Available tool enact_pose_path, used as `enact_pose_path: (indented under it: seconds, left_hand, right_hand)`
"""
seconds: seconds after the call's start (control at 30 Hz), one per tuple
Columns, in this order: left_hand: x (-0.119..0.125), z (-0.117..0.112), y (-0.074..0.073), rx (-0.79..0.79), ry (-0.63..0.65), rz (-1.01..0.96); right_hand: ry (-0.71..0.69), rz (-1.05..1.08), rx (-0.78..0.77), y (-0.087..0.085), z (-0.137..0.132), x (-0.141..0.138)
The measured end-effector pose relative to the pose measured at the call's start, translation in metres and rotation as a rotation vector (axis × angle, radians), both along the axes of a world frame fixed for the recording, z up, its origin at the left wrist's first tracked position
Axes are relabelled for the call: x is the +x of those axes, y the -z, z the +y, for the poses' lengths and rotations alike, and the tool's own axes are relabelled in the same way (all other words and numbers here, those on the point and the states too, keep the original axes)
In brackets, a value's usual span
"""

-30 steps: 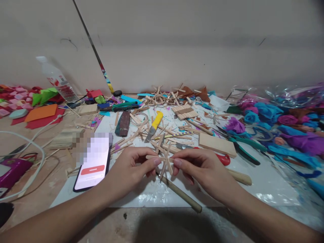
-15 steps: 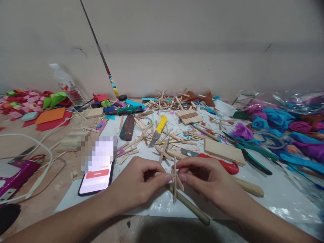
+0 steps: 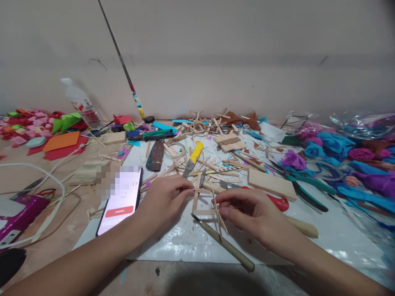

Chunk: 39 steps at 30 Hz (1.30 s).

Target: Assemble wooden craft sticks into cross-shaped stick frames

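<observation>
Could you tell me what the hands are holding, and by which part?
A stick frame: the left hand pinches its upper left end, the right hand its right side.

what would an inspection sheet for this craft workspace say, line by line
surface: white plastic sheet over a wooden top, littered
job's things: crossed craft sticks, held over the sheet
clutter: loose sticks, yellow-handled knife, green pliers, wooden block, brown pen, lit phone, paper flowers at right, bottle at left
grippers: left hand and right hand each pinch the crossed craft sticks with the fingertips
cables: white cable loops at left beside a purple device
surroundings: plain wall behind; thin rod leans on it; no other person seen
</observation>
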State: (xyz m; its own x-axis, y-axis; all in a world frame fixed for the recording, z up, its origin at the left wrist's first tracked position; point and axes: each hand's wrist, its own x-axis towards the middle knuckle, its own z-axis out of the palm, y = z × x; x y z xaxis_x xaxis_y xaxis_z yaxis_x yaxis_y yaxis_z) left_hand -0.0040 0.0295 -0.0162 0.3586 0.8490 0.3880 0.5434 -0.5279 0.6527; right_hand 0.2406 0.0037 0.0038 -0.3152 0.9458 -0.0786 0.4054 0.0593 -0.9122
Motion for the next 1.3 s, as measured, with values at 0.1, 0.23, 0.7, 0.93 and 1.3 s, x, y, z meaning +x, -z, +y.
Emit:
enact_pose_path:
  seconds: [0.1,0.23,0.7,0.93,1.3]
  left_hand:
    - [-0.004,-0.006,-0.006,0.087,0.019,-0.062]
    - [-0.005,-0.016,-0.012,0.196,0.071,-0.130]
    - [-0.002,-0.020,-0.016,0.284,0.116,-0.220]
    - [-0.003,-0.019,-0.014,0.206,0.097,-0.272]
    - [-0.003,-0.021,-0.017,0.199,0.114,-0.302]
  right_hand:
    - [0.000,0.019,0.001,0.001,0.001,0.001]
    - [0.018,0.059,-0.007,0.000,0.000,0.001]
    - [0.070,0.111,0.043,-0.003,0.000,0.000]
    - [0.060,0.114,0.045,-0.005,-0.001,0.000]
    - [0.052,0.137,0.042,-0.005,-0.001,0.001]
